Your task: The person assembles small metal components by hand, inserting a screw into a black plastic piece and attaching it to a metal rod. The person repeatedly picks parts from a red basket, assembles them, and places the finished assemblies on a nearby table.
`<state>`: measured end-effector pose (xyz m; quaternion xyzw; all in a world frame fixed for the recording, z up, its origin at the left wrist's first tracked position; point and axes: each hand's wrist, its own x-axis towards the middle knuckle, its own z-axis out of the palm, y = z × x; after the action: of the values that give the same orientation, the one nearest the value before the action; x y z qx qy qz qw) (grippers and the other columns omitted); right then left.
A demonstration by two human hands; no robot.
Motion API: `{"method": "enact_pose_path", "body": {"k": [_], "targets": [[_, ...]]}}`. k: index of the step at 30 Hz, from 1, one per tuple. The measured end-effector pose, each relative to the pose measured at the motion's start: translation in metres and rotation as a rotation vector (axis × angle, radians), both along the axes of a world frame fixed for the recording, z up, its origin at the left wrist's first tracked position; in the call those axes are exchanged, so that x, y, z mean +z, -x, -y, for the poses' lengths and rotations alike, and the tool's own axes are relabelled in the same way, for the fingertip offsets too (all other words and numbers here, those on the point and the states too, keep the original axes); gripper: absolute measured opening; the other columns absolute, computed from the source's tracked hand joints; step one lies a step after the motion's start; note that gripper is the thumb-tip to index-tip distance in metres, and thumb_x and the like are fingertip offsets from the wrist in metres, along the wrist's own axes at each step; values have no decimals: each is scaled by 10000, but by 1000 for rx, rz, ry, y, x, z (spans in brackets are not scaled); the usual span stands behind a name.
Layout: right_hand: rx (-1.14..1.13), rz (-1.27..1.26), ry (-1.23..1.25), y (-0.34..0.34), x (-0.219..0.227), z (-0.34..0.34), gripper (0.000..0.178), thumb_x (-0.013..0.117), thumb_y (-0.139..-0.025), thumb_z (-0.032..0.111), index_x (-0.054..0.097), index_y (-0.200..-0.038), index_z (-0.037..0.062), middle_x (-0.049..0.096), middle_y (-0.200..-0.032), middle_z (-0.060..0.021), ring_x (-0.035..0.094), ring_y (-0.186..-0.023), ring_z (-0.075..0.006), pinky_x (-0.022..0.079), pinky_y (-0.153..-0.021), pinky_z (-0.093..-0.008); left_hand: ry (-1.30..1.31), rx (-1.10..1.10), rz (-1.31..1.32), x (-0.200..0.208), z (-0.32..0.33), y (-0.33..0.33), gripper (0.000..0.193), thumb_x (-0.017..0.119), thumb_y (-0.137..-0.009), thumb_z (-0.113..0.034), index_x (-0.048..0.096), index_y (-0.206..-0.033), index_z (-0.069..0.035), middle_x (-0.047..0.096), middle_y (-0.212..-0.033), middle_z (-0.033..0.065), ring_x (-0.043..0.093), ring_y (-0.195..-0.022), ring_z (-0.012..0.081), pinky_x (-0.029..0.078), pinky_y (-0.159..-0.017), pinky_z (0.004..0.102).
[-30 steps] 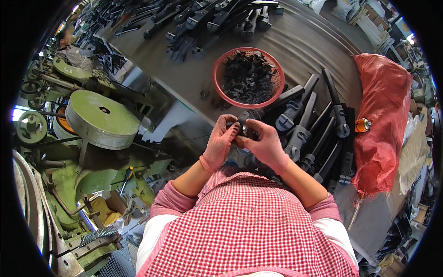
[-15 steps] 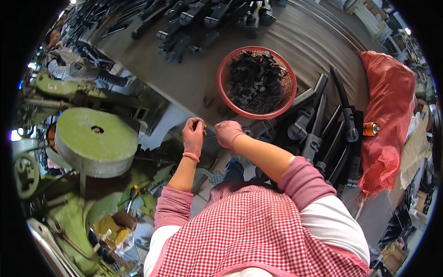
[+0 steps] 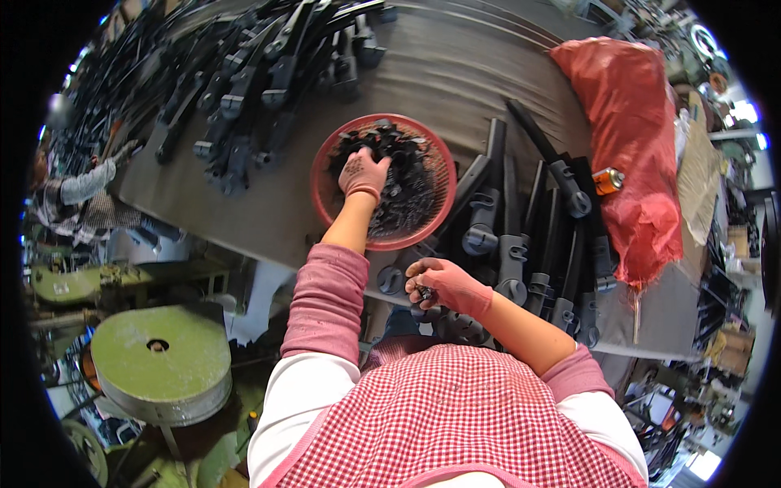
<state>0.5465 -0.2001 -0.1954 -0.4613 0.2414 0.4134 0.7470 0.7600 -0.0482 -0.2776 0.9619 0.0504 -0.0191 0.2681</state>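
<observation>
A round red plastic basket (image 3: pixel 446 199) on the table holds a heap of small black plastic parts (image 3: pixel 407 195). My left hand (image 3: pixel 364 175), in a pink glove, reaches into the basket from the near side. Its fingertips are down among the parts, so their grip is hidden. Near the table's front edge, right of my left forearm, my gloved right hand (image 3: pixel 451 286) is curled with the palm side turned inward. Its fingers close on a small dark part (image 3: pixel 425 291), whose exact kind I cannot make out.
Black tubes with grey joints (image 3: pixel 512 260) lie right of the basket, more (image 3: pixel 277 89) at the far left. A red sack (image 3: pixel 630 146) and an orange can (image 3: pixel 608 180) are at the right. A green machine wheel (image 3: pixel 159 358) stands at lower left; another person (image 3: pixel 89 191) is beyond.
My left hand has moved from near my right hand up into the basket. My right hand has shifted right and nearer to me. The whole view has turned, so the basket appears further left.
</observation>
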Motion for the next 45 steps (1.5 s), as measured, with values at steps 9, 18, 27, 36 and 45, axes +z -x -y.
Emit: {"method": "enact_pose_path", "body": {"k": [9,18,27,36,45], "targets": [[-578,13,-367,25,27,69,251,480,-994,15,555,-1232,-15,623,-1177,-144,647,-1045,-239,558,-943,-358,1597,380,-230,28,20,60,103,597,-988,-151,576,-1035,-62,618,-809,17,601,-661,108,524,-588,247],[-576,404,-627,7,69,40,166,576,-948,-24,614,-1106,13,661,-1124,-140,648,-1066,-260,558,-938,-391,1262,-223,-132,159,20,210,231,718,-870,-12,640,-1087,-23,659,-913,-11,603,-800,47,502,-713,198],[-493,449,-553,31,87,16,177,609,-949,19,634,-1124,22,669,-1130,-115,673,-964,-208,586,-815,-316,946,-81,125,179,21,258,216,712,-885,-106,655,-1063,0,686,-859,21,626,-757,62,520,-664,222],[-200,440,-334,47,112,51,237,688,-939,201,665,-1081,12,667,-915,-10,613,-766,-83,509,-733,-211,1215,-177,136,190,26,276,145,638,-935,-33,637,-1073,11,676,-877,31,631,-734,74,545,-613,231],[146,543,-217,52,128,81,274,722,-909,274,701,-1041,35,664,-865,12,541,-702,-32,411,-610,-163,1259,-264,9,199,27,283,159,629,-929,3,625,-1088,6,668,-895,36,641,-766,92,555,-646,232]]}}
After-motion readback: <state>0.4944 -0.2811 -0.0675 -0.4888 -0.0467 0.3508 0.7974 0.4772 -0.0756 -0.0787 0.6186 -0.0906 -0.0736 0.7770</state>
